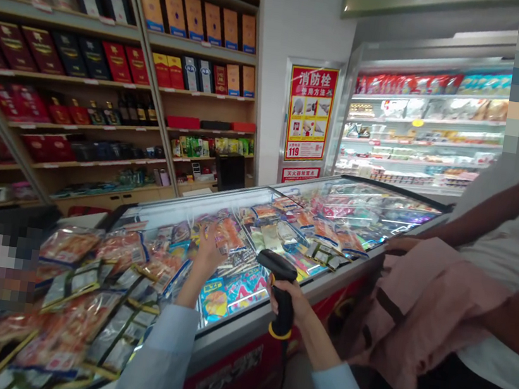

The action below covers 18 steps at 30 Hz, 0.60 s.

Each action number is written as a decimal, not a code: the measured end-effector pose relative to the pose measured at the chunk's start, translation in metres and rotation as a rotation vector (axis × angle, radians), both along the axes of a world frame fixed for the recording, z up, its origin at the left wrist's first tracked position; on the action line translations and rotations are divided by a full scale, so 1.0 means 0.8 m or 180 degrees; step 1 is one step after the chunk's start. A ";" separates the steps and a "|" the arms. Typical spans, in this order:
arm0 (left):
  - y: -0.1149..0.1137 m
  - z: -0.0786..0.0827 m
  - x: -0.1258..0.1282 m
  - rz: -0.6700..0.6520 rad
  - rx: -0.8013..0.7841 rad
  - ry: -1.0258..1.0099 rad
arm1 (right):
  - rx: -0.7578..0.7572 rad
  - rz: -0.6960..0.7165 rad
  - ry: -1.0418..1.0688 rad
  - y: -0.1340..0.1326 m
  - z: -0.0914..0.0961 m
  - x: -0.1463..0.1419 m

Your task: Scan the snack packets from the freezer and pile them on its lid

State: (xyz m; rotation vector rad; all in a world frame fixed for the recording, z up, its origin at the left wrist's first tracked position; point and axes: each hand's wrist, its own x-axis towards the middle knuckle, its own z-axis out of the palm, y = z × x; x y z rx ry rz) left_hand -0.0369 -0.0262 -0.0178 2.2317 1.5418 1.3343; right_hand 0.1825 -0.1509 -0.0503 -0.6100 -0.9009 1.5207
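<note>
My right hand is closed round the grip of a black barcode scanner with a yellow band at its base, held over the front rim of a chest freezer. My left hand reaches over the freezer's glass lid, fingers raised and apart, close to an orange packet of frozen food. I cannot tell whether the fingers touch the lid. Both sleeves are light blue.
Packets of frozen food lie piled on the freezer at the left. A person in a white shirt holding a pink garment stands close at the right. Shelves of boxed goods and a lit chiller cabinet line the back.
</note>
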 end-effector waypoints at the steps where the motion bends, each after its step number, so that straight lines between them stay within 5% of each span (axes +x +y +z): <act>1: -0.001 -0.005 -0.005 0.0041 0.0008 0.0010 | -0.0010 0.0042 -0.0062 -0.001 -0.001 -0.007; 9: -0.003 -0.034 -0.017 0.0059 -0.0151 0.0256 | 0.0129 0.0279 -0.0428 -0.007 0.006 -0.046; 18: -0.009 -0.036 -0.010 0.0215 -0.0011 0.0215 | 0.0140 0.0259 -0.0979 -0.014 0.026 -0.062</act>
